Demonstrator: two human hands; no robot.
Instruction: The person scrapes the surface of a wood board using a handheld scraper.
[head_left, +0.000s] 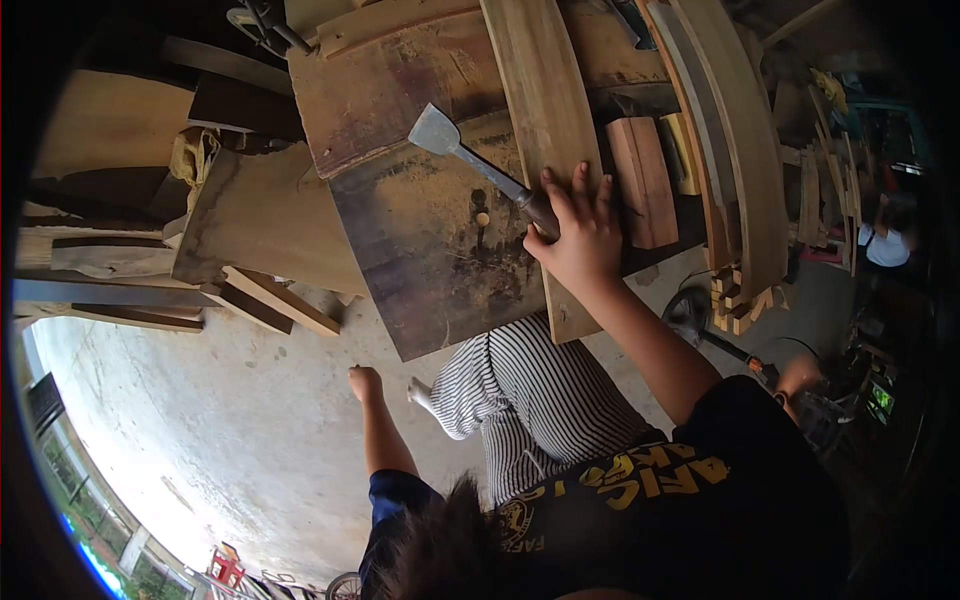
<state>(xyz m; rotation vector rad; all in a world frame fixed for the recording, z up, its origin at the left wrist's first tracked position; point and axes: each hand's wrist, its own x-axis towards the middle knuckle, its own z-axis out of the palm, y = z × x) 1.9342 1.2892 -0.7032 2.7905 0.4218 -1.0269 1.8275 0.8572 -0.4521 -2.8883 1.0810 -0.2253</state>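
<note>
My right hand (pixel 582 235) rests on a long wooden plank (pixel 550 90), its fingers spread over the wood. Between its thumb and palm lies the dark handle of a broad-bladed chisel (pixel 490 172); the end of the handle is hidden under the hand. The flared metal blade points up and left over a worn, stained workbench (pixel 400 270). Away from the bench, low on the left over the concrete floor, my left hand (pixel 366 383) is closed in a fist, with nothing seen in it. A reddish wood block (pixel 641 180) sits just right of my right hand.
Long curved boards (pixel 735 130) stand at the bench's right side, above small stacked wood pieces (pixel 735 300). Leaning panels (pixel 270 215) and loose offcuts (pixel 280 300) are at left. At lower right is another person's hand (pixel 797 375); a person in white (pixel 885 245) is farther back.
</note>
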